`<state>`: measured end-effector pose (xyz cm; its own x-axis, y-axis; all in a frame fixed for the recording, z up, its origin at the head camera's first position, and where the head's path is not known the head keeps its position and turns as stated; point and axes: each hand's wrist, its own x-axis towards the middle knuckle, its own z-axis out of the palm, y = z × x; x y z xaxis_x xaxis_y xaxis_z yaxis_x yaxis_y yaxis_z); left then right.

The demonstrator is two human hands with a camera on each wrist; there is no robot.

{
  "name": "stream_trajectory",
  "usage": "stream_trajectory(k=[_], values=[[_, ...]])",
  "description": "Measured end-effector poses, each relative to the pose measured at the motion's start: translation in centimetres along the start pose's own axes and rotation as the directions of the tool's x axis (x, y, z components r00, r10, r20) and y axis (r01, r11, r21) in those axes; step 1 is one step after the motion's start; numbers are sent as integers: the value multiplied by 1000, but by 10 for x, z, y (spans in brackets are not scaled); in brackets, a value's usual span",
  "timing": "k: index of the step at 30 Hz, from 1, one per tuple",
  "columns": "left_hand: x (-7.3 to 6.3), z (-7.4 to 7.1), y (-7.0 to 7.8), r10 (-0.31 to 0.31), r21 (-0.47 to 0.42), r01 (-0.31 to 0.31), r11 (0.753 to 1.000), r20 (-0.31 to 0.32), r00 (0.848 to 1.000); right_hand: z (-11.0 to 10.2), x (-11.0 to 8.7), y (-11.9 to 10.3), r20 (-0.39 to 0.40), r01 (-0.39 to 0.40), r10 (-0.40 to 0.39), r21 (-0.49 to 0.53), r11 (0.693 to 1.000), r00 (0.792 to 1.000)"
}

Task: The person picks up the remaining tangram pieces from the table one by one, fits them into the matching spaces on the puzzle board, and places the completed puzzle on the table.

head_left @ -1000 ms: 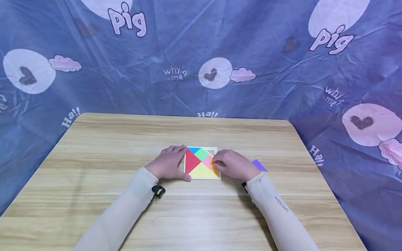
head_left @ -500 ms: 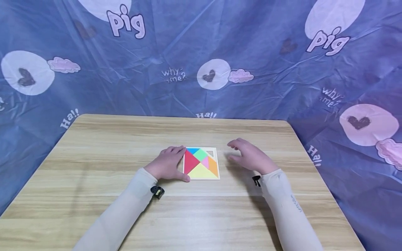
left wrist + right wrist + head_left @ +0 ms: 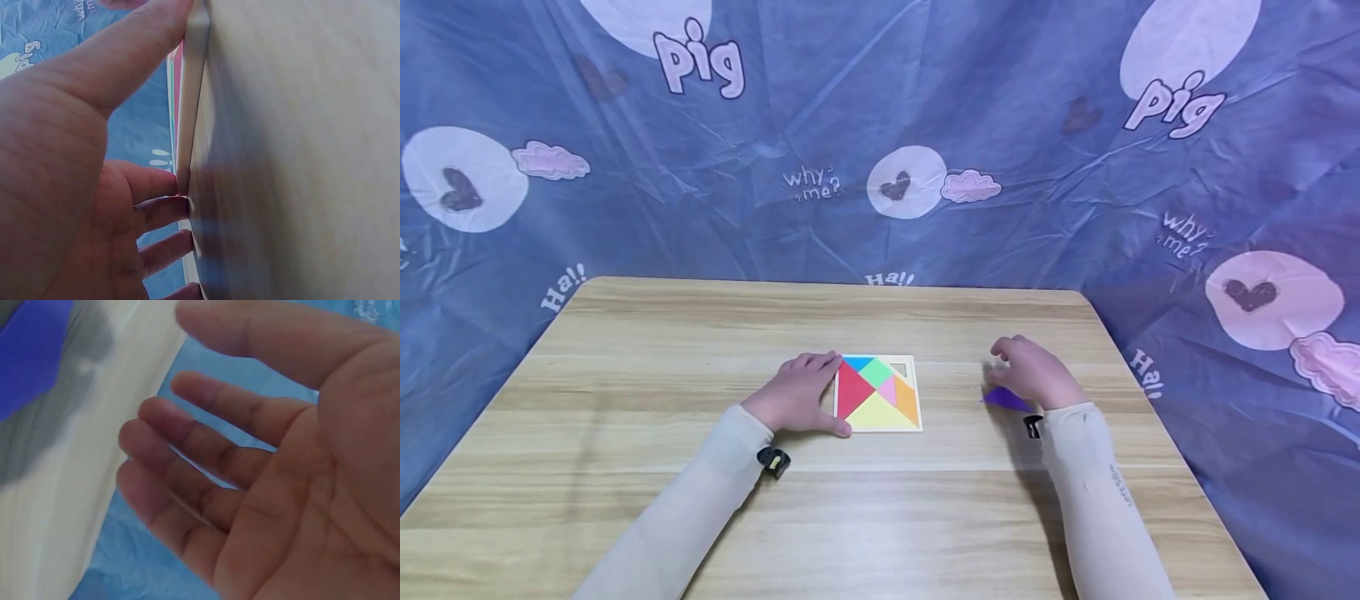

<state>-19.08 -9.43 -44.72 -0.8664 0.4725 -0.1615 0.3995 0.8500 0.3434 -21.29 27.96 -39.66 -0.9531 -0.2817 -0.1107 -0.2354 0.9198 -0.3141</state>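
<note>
A square tangram tray (image 3: 887, 432) with a pale frame lies on the table. Red, blue, green, pink, orange and yellow pieces fill most of it; a triangular gap (image 3: 902, 369) shows at its far right corner. My left hand (image 3: 799, 392) holds the tray's left side, thumb at the near corner and index finger at the far one, as the left wrist view also shows. To the right lies a purple triangle piece (image 3: 1006, 400). Just above it hovers my right hand (image 3: 1033, 372), fingers loosely bent, nothing between them. It partly hides the triangle in the head view.
The wood-grain table (image 3: 850, 533) ends at a blue printed cloth (image 3: 775, 225) hanging behind it and along the sides. Dark wrist straps show at the left cuff (image 3: 772, 461) and the right cuff (image 3: 1033, 426).
My right hand has left the orange piece in the tray and moved right, over the purple triangle. The left hand keeps its hold on the tray. The camera view has shifted slightly.
</note>
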Motion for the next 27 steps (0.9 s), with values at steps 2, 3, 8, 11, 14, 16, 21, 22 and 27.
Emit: stream_trajectory(k=[2,3,8,11,14,16,21,22,27], values=[[0,0,0,1,-3,-1,1000,-1,1000,1,0,5,47,-37,37,0,999,998],[0,0,0,2,-5,-2,1000,-1,1000,2,1,8,66,-52,52,0,999,996],[0,1,-1,6,0,-6,1000,-4,1000,4,0,13,159,-141,138,5,990,978],[0,1,-1,5,4,-5,1000,-4,1000,5,-1,13,194,-176,172,3,984,966],[0,1,-1,1,1,-1,1000,-2,1000,4,-2,12,202,-188,184,0,982,962],[0,1,-1,0,1,0,1000,-2,1000,4,-3,11,208,-190,186,-4,982,960],[0,1,-1,2,6,-2,1000,-3,1000,3,-3,9,228,-189,184,0,982,956],[0,1,-1,2,7,-2,1000,-3,1000,3,-3,9,231,-187,183,-4,982,956],[1,2,-1,8,9,-8,1000,-5,1000,3,-3,8,237,-163,166,-30,986,957]])
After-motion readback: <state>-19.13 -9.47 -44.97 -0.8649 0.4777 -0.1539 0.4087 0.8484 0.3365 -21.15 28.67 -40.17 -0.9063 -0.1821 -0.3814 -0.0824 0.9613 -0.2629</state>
